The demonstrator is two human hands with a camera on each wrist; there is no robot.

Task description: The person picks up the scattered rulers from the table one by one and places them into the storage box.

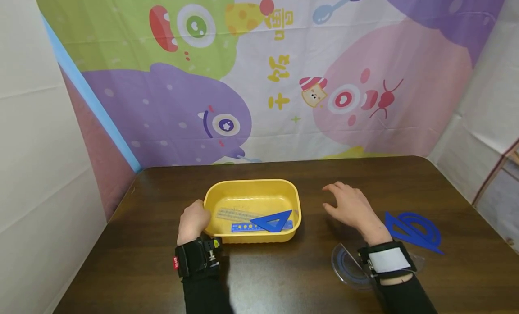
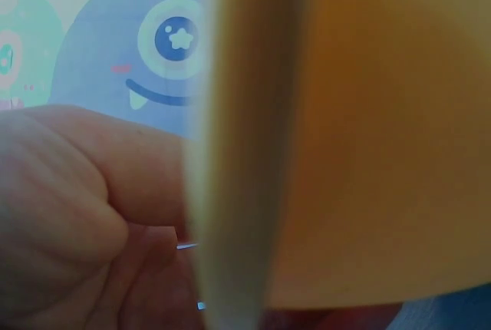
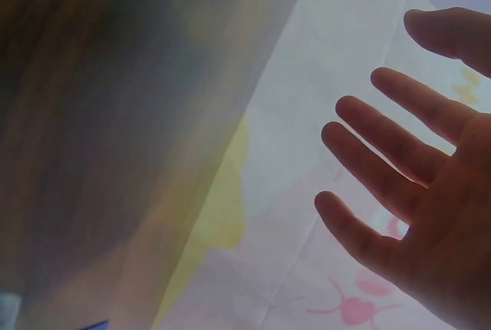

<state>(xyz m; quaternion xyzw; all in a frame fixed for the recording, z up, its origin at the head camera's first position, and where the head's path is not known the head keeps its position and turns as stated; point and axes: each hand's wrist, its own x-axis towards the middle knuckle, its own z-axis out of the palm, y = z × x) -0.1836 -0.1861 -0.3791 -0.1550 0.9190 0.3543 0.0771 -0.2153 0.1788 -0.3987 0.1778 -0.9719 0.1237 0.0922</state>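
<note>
Now left grip (image 1: 193,219) holds the yellow tray's edge (image 1: 259,237)

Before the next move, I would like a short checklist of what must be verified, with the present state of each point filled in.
1. Left hand holding the yellow tray: ok, it grips the left rim.
2. Right hand free: ok, open, holding nothing.
3. Tray contents fully inside: ok, the clear ruler, blue ruler and blue triangle lie below the rim.
4. Table free of loose drawing tools: not ok, a blue protractor, second triangle and clear protractor lie at the right.
5. Clear piece by the right wrist identified: cannot tell, mostly hidden.
</note>
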